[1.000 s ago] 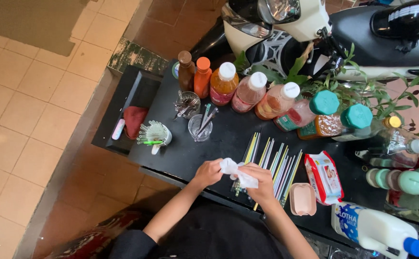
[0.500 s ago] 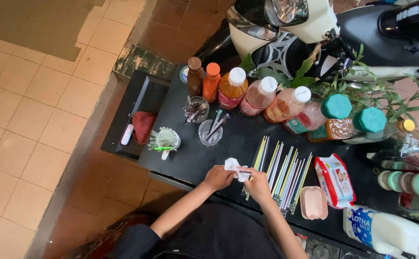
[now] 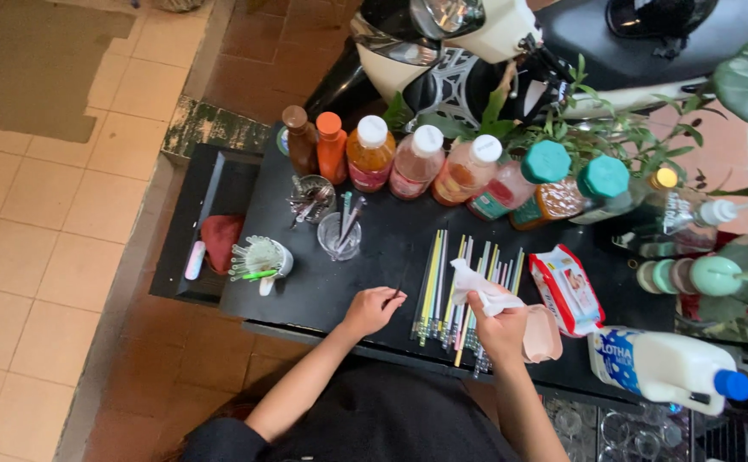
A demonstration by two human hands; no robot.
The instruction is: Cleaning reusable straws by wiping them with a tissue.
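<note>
A black counter (image 3: 374, 257) is seen from above, set on a floor of pale and reddish tiles (image 3: 40, 248), with a white scooter (image 3: 476, 43) parked behind its far edge and leafy plants (image 3: 613, 137) at the far right. A white wipe (image 3: 476, 287) is gripped in the closed right hand (image 3: 500, 327) near the front edge, just over a row of thin coloured straws (image 3: 455, 287) laid side by side on the counter. The left hand (image 3: 372, 308) is held just left of the straws, its fingers pinched on 1 dark straw (image 3: 401, 287). A pink soap-shaped case (image 3: 545, 334) lies touching the right hand, with a red-and-white pack of wipes (image 3: 566, 289) just beyond it. A white milk jug with a blue cap (image 3: 669, 368) lies on its side at the front right corner. Along the far edge, 7 capped bottles of orange, pink and brown liquid (image 3: 416, 158) are lined up. 2 glasses of utensils (image 3: 327, 214) stand near the middle, and a white cup of straws (image 3: 261, 257) is placed at the left edge beside a black tray (image 3: 207, 184).
</note>
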